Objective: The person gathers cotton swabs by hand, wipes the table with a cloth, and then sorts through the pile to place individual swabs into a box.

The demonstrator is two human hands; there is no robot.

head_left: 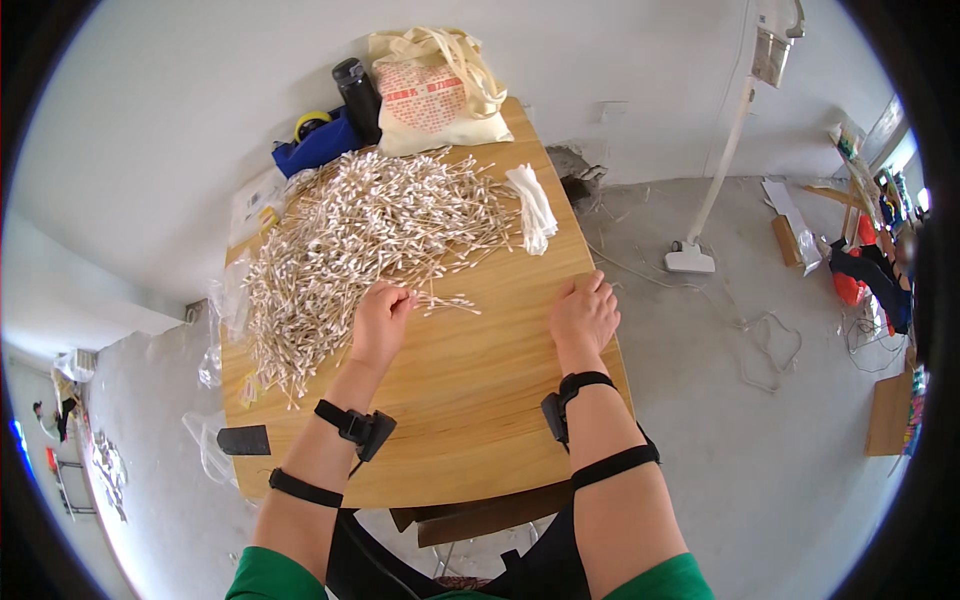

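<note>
A broad heap of cotton swabs [370, 225] with white tips and tan sticks covers the left and far part of the wooden table [470, 400]. My left hand [380, 325] is at the heap's near right edge, fingers curled together beside a few loose swabs; whether it pinches any swab is hidden. At the table's right edge rests my right hand [583, 312], its fingers curled in and the palm out of sight, so I cannot make out anything inside it. Beyond that hand lies a small stack of white, cloth-like strips [533, 210].
A cream tote bag [440, 100], a black bottle [357, 100] and a blue tape dispenser [318, 145] stand at the table's far end. A dark rectangular piece [243, 440] lies at the left edge. Right of the table are a white upright vacuum [690, 255] and a loose cable [770, 340].
</note>
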